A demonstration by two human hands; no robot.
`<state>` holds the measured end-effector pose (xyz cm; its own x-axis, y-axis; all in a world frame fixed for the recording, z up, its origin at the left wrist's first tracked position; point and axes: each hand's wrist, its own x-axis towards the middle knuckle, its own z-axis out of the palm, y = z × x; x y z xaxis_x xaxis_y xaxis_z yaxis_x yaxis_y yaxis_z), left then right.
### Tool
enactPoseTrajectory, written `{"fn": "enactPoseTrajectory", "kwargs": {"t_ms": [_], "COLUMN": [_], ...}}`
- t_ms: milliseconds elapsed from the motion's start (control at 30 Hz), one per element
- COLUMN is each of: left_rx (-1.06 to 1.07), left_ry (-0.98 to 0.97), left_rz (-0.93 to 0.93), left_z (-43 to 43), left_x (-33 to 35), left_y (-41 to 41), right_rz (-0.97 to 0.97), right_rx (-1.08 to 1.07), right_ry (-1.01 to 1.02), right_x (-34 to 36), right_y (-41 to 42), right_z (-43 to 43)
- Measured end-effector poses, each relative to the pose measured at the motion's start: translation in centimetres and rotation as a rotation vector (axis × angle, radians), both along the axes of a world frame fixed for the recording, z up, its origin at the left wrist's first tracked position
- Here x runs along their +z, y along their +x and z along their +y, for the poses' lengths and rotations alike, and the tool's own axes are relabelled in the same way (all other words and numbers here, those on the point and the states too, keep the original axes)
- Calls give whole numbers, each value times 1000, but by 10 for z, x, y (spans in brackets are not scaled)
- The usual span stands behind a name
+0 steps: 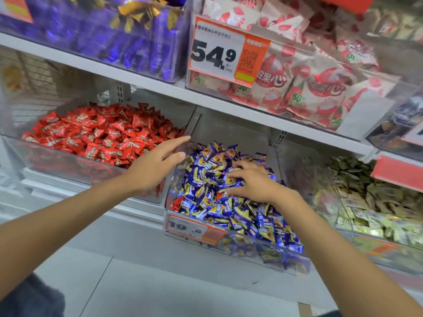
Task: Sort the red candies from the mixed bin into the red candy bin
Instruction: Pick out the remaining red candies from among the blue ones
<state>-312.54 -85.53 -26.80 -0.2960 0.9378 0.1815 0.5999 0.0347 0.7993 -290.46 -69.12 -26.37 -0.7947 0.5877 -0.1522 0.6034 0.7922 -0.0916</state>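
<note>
The red candy bin (pixel 57 164) is a clear tub on the lower shelf at the left, full of red wrapped candies (pixel 103 136). To its right stands the mixed bin (pixel 247 249), heaped with blue and yellow wrapped candies (pixel 206 179). One red candy (pixel 175 203) lies against its front left wall. My left hand (pixel 155 163) hovers with straight fingers over the wall between the two bins and holds nothing. My right hand (pixel 249 181) lies palm down on the blue heap, fingers spread into the candies; whether it holds one is hidden.
A bin of olive-green candies (pixel 366 197) stands to the right. The upper shelf carries a purple candy bin (pixel 103 35) and a bin of white and red packets (pixel 309 88) with a 54.9 price tag (pixel 226 56). A 19.8 price tag (pixel 194 228) fronts the mixed bin.
</note>
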Motion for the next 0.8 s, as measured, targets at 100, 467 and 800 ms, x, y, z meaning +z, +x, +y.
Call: {"fn": "enactPoseTrajectory", "kwargs": {"t_ms": [100, 467, 800], "left_rx": [7, 15, 50], "left_ry": [3, 92, 182], "left_rz": [32, 83, 118], "left_z": [1, 5, 6], "left_x": [1, -1, 23], "left_y": [1, -2, 15], "right_rz": [-85, 113, 49], "right_rx": [-103, 117, -84], "right_ry": [-1, -337, -780], "right_x": [5, 7, 76], "right_y": [30, 22, 92], "right_z": [22, -45, -22]}}
